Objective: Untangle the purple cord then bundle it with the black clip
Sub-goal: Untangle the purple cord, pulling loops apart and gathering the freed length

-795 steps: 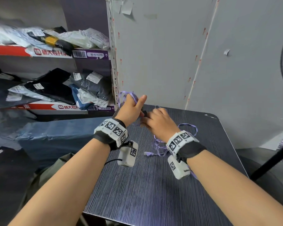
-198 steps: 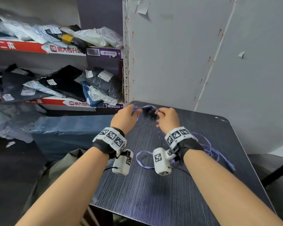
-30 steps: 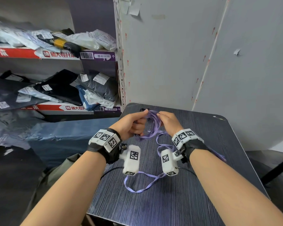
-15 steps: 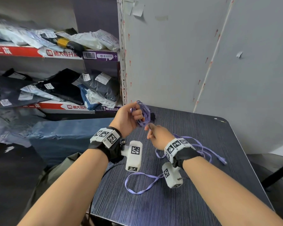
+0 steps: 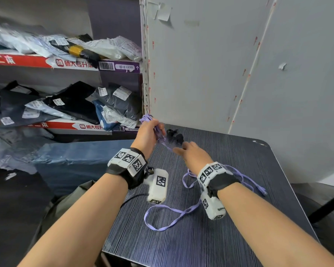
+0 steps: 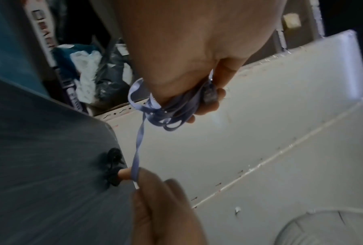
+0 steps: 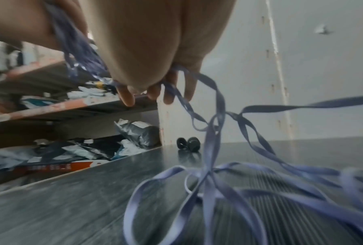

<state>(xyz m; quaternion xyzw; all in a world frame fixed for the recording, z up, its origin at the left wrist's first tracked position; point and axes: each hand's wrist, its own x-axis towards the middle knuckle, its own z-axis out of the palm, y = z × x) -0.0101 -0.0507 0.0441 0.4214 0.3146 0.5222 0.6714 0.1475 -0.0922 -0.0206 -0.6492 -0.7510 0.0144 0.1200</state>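
Ideally, the left hand (image 5: 148,134) keeps gripping its gathered loops of purple cord (image 6: 172,114) while the right hand (image 5: 193,154), pinching one strand, feeds slack evenly.

Purple cord (image 5: 163,218); black clip (image 5: 175,136); dark striped table (image 5: 220,237).

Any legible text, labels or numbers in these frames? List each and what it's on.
"80-4-XXXX", with a barcode and an up arrow: purple label on the upper shelf edge.
Red-and-white shelf banners: Chinese characters beside a logo, too blurred to quote reliably.
Lower shelf edge label: starts "80-5", the rest unreadable.
Parcel stickers: too small to read.
Wristband markers: square coded patterns, no words.
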